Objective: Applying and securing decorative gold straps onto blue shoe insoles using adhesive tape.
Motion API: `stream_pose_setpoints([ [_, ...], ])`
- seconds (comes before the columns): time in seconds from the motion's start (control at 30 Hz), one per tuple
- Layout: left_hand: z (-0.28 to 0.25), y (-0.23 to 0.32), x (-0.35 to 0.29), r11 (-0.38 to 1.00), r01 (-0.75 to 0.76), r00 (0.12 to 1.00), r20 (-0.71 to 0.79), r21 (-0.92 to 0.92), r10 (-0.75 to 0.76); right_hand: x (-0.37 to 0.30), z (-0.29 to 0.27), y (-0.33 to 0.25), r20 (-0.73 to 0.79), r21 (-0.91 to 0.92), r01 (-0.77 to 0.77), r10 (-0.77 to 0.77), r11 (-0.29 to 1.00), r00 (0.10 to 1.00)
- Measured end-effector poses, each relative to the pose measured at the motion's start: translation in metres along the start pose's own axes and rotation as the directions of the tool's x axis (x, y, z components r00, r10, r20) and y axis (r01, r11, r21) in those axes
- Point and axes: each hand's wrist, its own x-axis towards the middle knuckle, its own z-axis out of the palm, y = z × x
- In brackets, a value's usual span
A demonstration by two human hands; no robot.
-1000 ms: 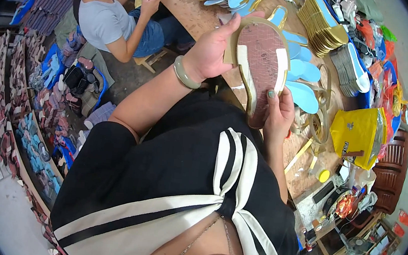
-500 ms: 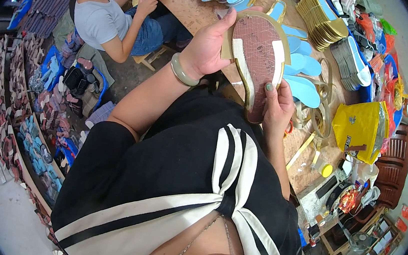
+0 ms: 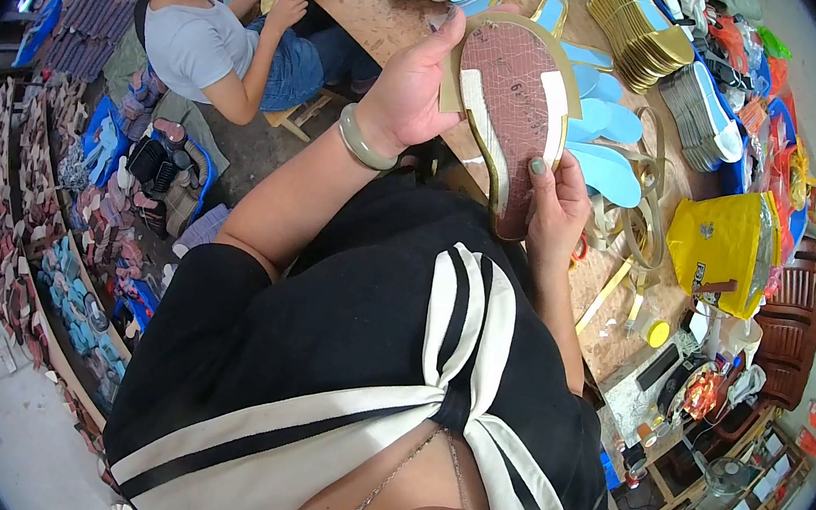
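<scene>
Between my hands is a shoe insole (image 3: 515,91), reddish brown with white strips along its sides and gold edging round the wide end. My left hand (image 3: 408,94), wearing a pale bangle (image 3: 365,141), grips the wide end from the left, thumb at the edge and fingers mostly hidden behind. My right hand (image 3: 559,204) pinches the narrow lower end, thumb on the face. Just right of the insole, several light blue insoles (image 3: 602,174) lie on the wooden table (image 3: 597,289).
Stacks of gold-edged insoles (image 3: 639,35) stand at the far right. Gold strips (image 3: 652,197), a yellow bag (image 3: 723,246) and a yellow-lidded jar (image 3: 656,333) sit on the table's right side. A co-worker (image 3: 201,40) sits far left, holding a similar piece. Racks of shoe parts (image 3: 20,171) line the left.
The insole has shifted slightly left and up in my hands, its face turned a little. Both hands keep their hold.
</scene>
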Motion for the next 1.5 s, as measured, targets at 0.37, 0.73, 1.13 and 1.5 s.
stream_pose_setpoints([
  [0.37,0.008,-0.004,0.002,0.999,-0.023,0.999,-0.028,-0.024,0.023,0.003,-0.003,-0.002,-0.021,-0.009,0.007,-0.008,1.0,1.0],
  [0.73,0.012,-0.004,0.006,0.999,-0.02,1.0,-0.018,-0.026,0.02,0.005,-0.005,-0.003,-0.009,0.027,0.02,-0.02,0.999,1.0],
  [1.13,0.013,-0.004,0.004,0.998,-0.019,1.0,-0.016,-0.054,0.018,0.002,-0.003,-0.003,-0.019,0.02,0.023,-0.023,1.0,1.0],
  [1.5,0.001,-0.006,-0.007,0.979,-0.057,0.998,0.029,0.195,0.052,0.001,0.001,-0.002,-0.032,0.051,-0.012,0.014,0.999,0.999],
])
